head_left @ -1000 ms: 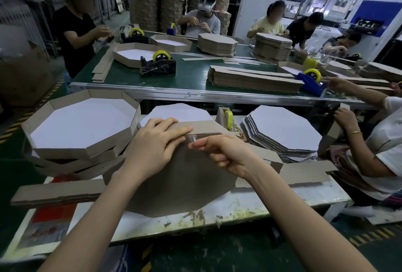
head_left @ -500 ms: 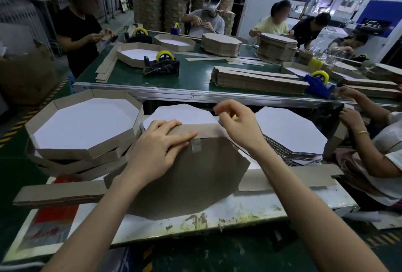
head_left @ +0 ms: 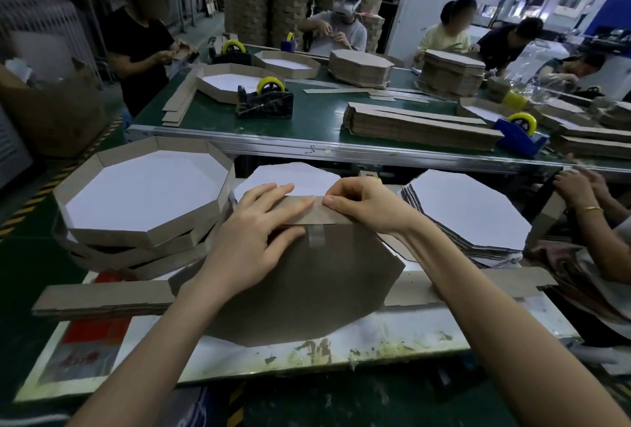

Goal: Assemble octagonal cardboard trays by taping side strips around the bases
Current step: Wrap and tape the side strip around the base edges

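Fingers (head_left: 273,196) of the left hand (head_left: 252,238) lie straight, slightly spread, pressing the strip (head_left: 321,218) onto the base (head_left: 307,290), which leans brown side up on the table (head_left: 426,334). Tape (head_left: 316,235) bridges strip and base. Right hand (head_left: 368,208) curls over the strip's top edge, thumb pinching it. Spare bases (head_left: 467,211) lie stacked just right of it.

Both forearms are extended forward. The left hand (head_left: 252,238) is laid flat, fingers straight; the side strip (head_left: 316,215) is pinched by the curled right hand (head_left: 370,204) (thumb tip almost meeting the left fingertips).
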`<move>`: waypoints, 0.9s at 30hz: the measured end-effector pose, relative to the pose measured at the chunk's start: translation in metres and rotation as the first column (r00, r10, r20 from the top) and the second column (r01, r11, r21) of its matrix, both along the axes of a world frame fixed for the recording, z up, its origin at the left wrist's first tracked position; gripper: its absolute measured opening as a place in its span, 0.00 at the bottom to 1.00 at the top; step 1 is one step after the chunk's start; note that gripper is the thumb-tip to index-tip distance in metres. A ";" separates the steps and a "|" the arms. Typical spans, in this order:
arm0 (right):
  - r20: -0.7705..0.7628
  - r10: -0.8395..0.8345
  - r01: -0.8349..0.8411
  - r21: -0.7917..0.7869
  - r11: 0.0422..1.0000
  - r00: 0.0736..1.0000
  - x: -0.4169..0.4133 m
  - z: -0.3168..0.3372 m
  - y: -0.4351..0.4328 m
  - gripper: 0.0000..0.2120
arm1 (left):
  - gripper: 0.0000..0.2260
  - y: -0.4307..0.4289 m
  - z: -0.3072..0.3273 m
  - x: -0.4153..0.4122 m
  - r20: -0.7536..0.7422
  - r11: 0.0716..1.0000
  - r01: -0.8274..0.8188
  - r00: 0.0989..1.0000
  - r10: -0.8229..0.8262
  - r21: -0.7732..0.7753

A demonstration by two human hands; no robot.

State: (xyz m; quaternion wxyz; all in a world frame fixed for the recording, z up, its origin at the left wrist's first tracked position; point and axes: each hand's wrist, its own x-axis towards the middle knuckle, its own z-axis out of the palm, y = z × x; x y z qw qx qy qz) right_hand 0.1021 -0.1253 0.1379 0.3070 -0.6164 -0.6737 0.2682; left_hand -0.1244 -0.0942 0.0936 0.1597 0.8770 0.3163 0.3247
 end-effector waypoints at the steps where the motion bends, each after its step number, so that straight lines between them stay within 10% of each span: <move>1: -0.002 0.010 -0.010 0.001 1.000 1.000 0.000 0.000 0.000 0.07 | 0.19 0.000 0.001 0.000 0.003 1.000 -0.001 1.000 0.001 -0.008; 7: 0.019 0.006 -0.007 0.012 1.000 1.000 0.000 -0.001 -0.003 0.06 | 0.15 -0.007 0.013 0.006 0.086 0.991 -0.012 0.996 0.023 -0.132; 17: 0.012 0.005 -0.006 0.046 0.999 1.000 -0.002 -0.002 -0.008 0.05 | 0.16 -0.008 0.002 0.013 0.067 0.987 -0.088 0.995 0.080 0.131; 27: 0.024 0.024 -0.024 0.006 1.000 0.999 0.004 0.004 -0.003 0.08 | 0.34 0.011 -0.015 -0.004 0.171 0.999 -0.021 0.985 0.014 0.037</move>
